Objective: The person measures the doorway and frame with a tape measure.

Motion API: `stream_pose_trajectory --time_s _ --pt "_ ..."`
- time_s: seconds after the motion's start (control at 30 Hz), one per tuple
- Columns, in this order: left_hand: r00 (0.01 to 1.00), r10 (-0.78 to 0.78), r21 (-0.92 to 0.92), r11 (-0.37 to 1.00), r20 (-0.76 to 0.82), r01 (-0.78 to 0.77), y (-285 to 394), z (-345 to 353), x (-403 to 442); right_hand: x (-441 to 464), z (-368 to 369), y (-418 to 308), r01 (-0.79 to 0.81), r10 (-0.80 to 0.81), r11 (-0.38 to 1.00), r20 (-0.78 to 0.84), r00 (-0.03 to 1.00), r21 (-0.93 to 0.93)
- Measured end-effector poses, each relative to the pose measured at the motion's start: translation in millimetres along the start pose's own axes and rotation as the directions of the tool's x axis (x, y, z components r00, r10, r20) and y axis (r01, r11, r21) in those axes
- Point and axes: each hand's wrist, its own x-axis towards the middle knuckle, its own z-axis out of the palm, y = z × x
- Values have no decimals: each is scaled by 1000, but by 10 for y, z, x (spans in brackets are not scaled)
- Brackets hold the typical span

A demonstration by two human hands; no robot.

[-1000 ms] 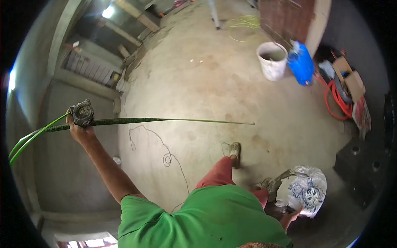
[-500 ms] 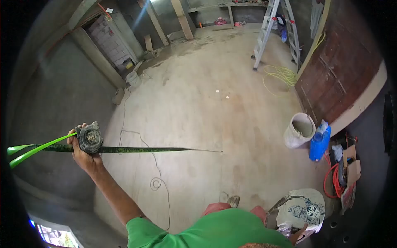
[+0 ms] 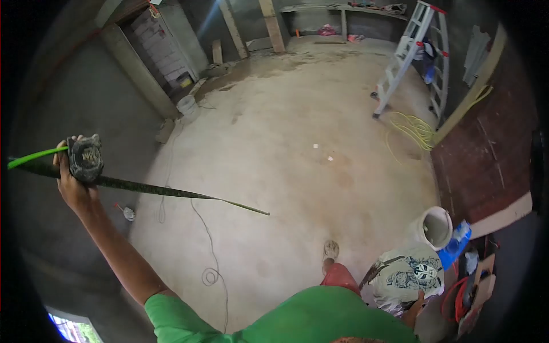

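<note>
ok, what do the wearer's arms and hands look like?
Left sleeve: green, short. Left arm: bare below it, no watch visible. Left hand: no glove. Right hand: partly hidden, no glove visible; where the right sleeve ends can't be made out.

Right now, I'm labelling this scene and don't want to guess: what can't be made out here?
Head view:
Tape blade: markings too small to read.
Blade's leftmost bend: cut off at the picture's dark left edge.
Left hand: partly covered by the tape measure.
Right hand: partly hidden by the printed white bag.
</note>
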Motion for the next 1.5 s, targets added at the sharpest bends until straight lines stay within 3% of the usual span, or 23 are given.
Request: stream_pose_trajectory --time_s 0.03,0.07,0.1,0.17,0.2,0.23,0.27,0.3,0.37,0.47,0.5,0.53,0.6,0.67,0.77,0.87,0.93,1.03,1.2,1.27,1.3,1.4,1.5 --pt "999 -22 53 998 -31 24 69 280 136 -283 -389 -303 -24 24 1000 2 1000 5" --pt "995 38 116 993 -90 -27 18 289 330 -284 79 -279 -46 43 998 83 996 37" --pt "995 77 185 981 -62 -65 556 438 -278 16 -501 -461 -70 59 995 155 986 68" --pt "992 44 170 985 -116 -23 328 332 380 -280 420 -577 -108 83 991 279 957 77" --pt "985 6 144 989 -172 19 198 252 652 -382 892 -642 -110 94 993 279 956 41" --pt "996 -36 128 991 -77 45 64 44 973 -436 1420 -637 -108 106 994 160 981 4" --pt "992 -113 129 984 -63 120 -10 323 1328 -801 1393 -1135 -106 105 994 -33 994 -36" --pt "991 -87 210 972 -97 106 237 703 965 -388 1413 -1314 -122 122 992 -8 993 -39" --pt "995 -48 285 956 -91 72 313 1088 1070 -163 2091 -1531 -190 166 976 201 965 110" --pt "993 -31 346 936 -116 69 -150 1361 1837 369 3237 -1336 -140 148 988 126 981 -68" --pt "998 -57 364 929 -33 65 273 2289 1765 539 2675 -1954 -171 176 983 86 981 -63" --pt "997 -55 372 925 -48 69 135 2426 1768 569 3048 -2123 -193 204 976 116 972 -97" --pt "978 -208 352 916 2 194 -402 2800 2333 523 4029 -2330 -211 230 969 149 962 -129" --pt "952 -277 442 843 -131 306 -1018 3276 2933 588 4830 -2611 -143 194 960 202 960 -242" --pt "888 -448 518 738 -103 432 -1647 4438 3698 981 5763 -3137 -190 234 963 245 941 -192" --pt "749 -658 488 629 -80 605 -2626 5427 4364 992 7229 -3920 -305 358 912 169 918 -275" --pt "590 -808 466 518 -10 717 -3215 5815 4557 1045 7970 -4148 -198 222 969 164 961 -147" --pt "404 -909 441 321 -107 838 -4331 6040 4517 1580 9045 -4170 -176 205 972 194 959 -156" --pt "114 -984 385 55 -133 921 -6807 6270 4669 2220 11963 -4528 -93 159 972 312 937 -216" --pt "7 -981 204 -33 -194 978 -7671 6115 4481 2332 12884 -4515 -122 174 961 197 965 -249" --pt "16 -987 247 -25 -162 969 -8100 6020 4454 2218 13431 -4627 -161 191 935 64 980 -316" --pt "-90 -973 65 -106 -211 992 -8847 5935 4863 2349 14711 -4375 -164 204 956 148 968 -243" --pt "-103 -966 -3 -106 -237 994 -8880 5445 5008 2107 15496 -4139 -117 185 942 196 963 -313"
